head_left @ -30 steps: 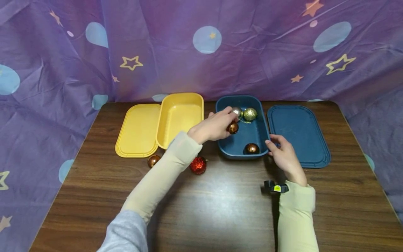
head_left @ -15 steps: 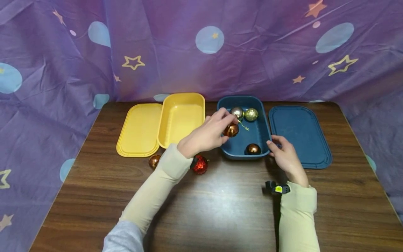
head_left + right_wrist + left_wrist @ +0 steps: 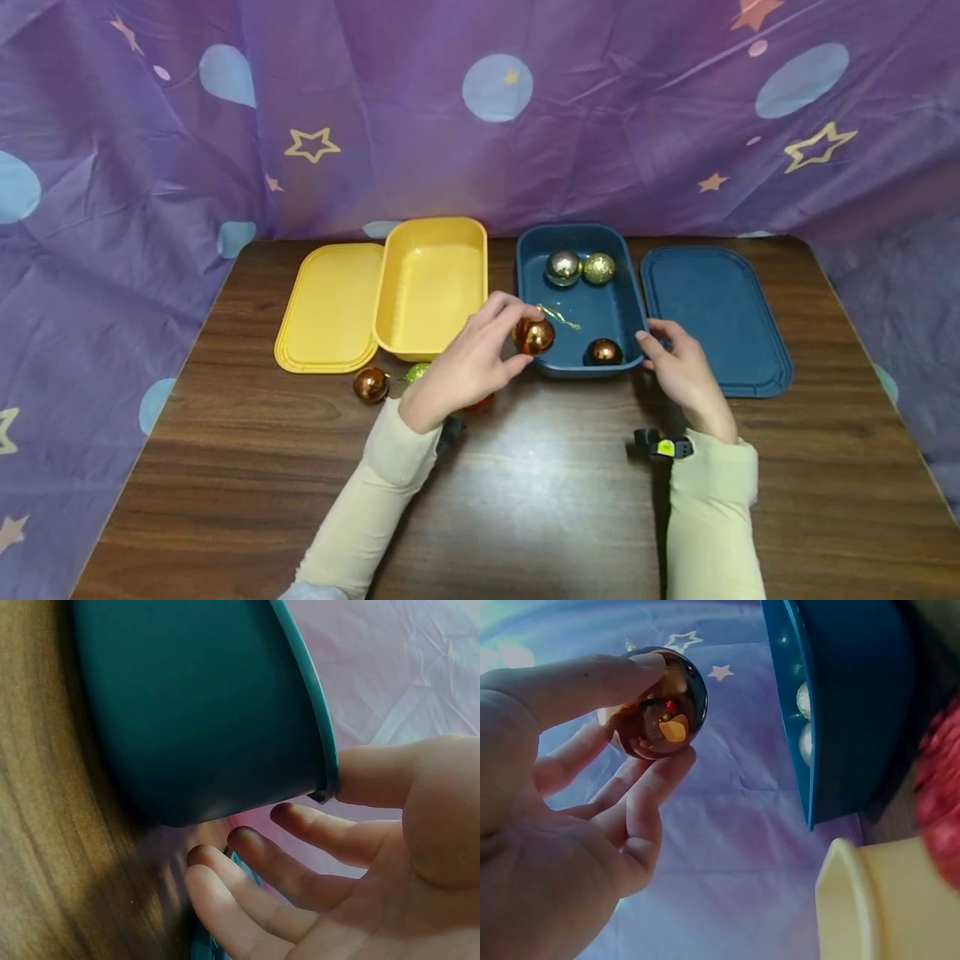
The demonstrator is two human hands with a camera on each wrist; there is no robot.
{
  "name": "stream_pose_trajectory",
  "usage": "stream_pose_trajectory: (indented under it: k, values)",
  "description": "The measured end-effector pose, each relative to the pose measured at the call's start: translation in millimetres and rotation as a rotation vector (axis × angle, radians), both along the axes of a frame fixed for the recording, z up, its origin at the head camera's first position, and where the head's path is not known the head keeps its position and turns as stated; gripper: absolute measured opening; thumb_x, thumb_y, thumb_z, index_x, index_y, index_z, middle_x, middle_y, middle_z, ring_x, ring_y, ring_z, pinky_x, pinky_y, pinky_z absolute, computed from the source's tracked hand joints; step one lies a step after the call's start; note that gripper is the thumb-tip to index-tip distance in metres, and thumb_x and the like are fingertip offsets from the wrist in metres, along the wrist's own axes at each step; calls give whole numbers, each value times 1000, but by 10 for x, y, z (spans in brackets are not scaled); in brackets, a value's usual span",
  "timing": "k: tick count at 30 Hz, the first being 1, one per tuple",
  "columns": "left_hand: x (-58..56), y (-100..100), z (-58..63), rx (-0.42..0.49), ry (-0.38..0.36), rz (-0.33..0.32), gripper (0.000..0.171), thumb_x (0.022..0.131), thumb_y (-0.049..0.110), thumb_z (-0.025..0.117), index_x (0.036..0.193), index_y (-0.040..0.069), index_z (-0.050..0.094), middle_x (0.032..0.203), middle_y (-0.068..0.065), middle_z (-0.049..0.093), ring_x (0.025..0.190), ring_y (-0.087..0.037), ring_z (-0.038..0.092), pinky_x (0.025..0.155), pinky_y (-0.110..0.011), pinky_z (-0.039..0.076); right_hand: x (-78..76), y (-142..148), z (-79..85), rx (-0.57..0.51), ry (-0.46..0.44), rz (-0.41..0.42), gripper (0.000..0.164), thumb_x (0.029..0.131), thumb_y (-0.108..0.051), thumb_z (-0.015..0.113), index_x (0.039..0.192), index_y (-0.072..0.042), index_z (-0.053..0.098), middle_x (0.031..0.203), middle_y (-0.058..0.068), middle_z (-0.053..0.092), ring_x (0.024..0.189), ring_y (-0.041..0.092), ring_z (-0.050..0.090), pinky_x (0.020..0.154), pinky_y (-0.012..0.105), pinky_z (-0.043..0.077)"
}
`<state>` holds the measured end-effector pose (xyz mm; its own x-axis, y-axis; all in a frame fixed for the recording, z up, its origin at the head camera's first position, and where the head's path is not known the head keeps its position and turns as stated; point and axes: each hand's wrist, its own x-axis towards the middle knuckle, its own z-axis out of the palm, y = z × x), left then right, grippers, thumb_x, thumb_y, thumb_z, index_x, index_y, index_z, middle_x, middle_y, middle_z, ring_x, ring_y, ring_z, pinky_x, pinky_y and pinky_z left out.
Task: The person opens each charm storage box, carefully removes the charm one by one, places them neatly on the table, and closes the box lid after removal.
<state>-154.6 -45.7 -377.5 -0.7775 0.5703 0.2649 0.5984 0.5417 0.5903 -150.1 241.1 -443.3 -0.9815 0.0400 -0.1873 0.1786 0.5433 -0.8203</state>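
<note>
My left hand (image 3: 468, 358) holds a shiny brown Christmas ball (image 3: 535, 336) between thumb and fingertips, above the near left corner of the blue box (image 3: 577, 367). A gold cord trails from this ball over the box. In the left wrist view the same brown ball (image 3: 660, 712) shows a glossy, reflecting surface. Inside the blue box lie a silver ball (image 3: 563, 267), a gold glitter ball (image 3: 599, 268) and another brown ball (image 3: 603, 352). My right hand (image 3: 686, 375) grips the box's near right corner, thumb at the rim (image 3: 319, 712) and fingers beneath its lip.
Left of the blue box stands a yellow box (image 3: 431, 292), with a yellow lid (image 3: 330, 308) beside it. A blue lid (image 3: 712, 321) lies at the right. Before the yellow box are a brown ball (image 3: 371, 385), a green ball (image 3: 417, 372) and a red ball (image 3: 945, 799), partly hidden.
My left hand has lifted the brown ball from the blue box's middle and drawn it left and nearer, its cord trailing. The green ball has come into view. My right hand stays at the corner.
</note>
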Motion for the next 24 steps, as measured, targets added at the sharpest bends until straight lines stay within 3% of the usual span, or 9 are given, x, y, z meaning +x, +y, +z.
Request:
stream_pose_trajectory:
  k: [5, 10, 17, 24]
  values:
    - [156, -58, -121, 58, -11, 32, 44, 81, 8, 75, 121, 8, 57, 120, -7, 55, 112, -19, 56, 102, -32, 46, -22, -8, 20, 13, 4, 11, 59, 103, -35, 37, 145, 6, 32, 139, 31, 43, 105, 35, 58, 78, 23, 48]
    - [264, -92, -203, 53, -39, 73, 44, 79, 8, 77, 119, 8, 58, 118, -6, 58, 110, -18, 57, 99, -32, 47, -29, -9, 21, 13, -6, 18, 60, 104, -36, 36, 145, 6, 32, 140, 32, 42, 106, 37, 58, 84, 33, 50]
    - [326, -125, -230, 13, -44, 63, 44, 78, 10, 78, 118, 9, 58, 116, -4, 58, 106, -17, 58, 95, -31, 50, -26, 5, 4, 20, -7, 17, 60, 103, -37, 36, 145, 7, 32, 138, 32, 44, 104, 38, 59, 76, 18, 46]
    - [375, -129, -238, -8, -57, 36, 44, 79, 7, 76, 118, 9, 57, 115, -5, 56, 104, -16, 58, 93, -30, 50, -13, 5, -5, 16, -6, 18, 60, 103, -36, 37, 144, 7, 33, 138, 32, 44, 102, 35, 59, 73, 14, 45]
